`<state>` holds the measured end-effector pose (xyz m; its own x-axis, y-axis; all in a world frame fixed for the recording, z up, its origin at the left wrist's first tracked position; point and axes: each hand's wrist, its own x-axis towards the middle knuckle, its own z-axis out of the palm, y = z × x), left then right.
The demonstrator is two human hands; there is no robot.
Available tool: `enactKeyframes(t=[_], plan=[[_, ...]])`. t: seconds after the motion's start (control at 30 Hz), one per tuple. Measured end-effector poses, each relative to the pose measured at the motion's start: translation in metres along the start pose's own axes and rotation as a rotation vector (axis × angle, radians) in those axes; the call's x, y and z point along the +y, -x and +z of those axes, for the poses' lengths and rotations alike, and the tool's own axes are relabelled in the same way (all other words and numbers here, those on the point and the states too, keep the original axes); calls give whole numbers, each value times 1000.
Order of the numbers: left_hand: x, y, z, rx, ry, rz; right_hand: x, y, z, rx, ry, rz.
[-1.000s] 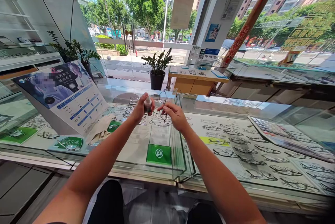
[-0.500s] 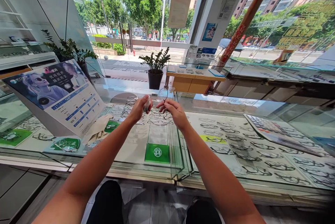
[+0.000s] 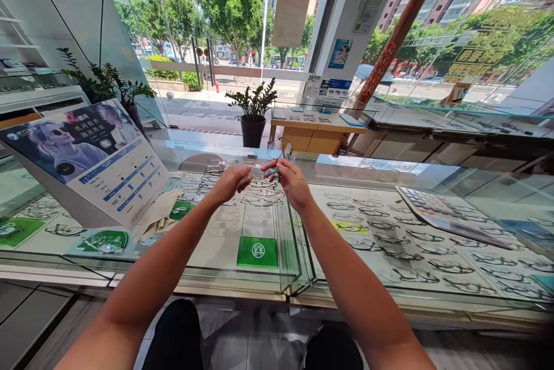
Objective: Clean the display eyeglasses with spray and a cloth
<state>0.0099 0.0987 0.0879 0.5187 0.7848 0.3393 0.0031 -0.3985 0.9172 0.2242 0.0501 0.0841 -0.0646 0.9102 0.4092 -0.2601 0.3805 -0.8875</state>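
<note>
Evidently, the step in hand was handling thin-rimmed eyeglasses (image 3: 275, 157), which the right hand (image 3: 294, 182) pinched upright above the glass display case (image 3: 212, 257); the left hand (image 3: 231, 182) curled closed nearby, whether around anything I could not tell. The next move seemingly called for a light touch. Inside the case lay rows of spectacle frames (image 3: 262, 201) and a green card (image 3: 258, 251).

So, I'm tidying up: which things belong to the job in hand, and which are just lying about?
In hand: round-rimmed eyeglasses in the right hand; left hand, contents hidden.
Apparently lying about: calculator, promotional display card, crumpled cloth.
</note>
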Motion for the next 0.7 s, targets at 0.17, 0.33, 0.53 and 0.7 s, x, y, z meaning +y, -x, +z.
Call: enactKeyframes(t=[0.17,0.33,0.53,0.7], plan=[[-2,0,3,39,0,-10,-1,1,2,-5,6,6],[-3,-11,-42,497,205,0,-5,-2,-6,38,-8,2],[-22,-17,-80,811,136,-31,-6,-2,-8,47,18,-1],[-48,-18,-105,883,-262,-182,-8,-2,-7,33,-45,-2]])
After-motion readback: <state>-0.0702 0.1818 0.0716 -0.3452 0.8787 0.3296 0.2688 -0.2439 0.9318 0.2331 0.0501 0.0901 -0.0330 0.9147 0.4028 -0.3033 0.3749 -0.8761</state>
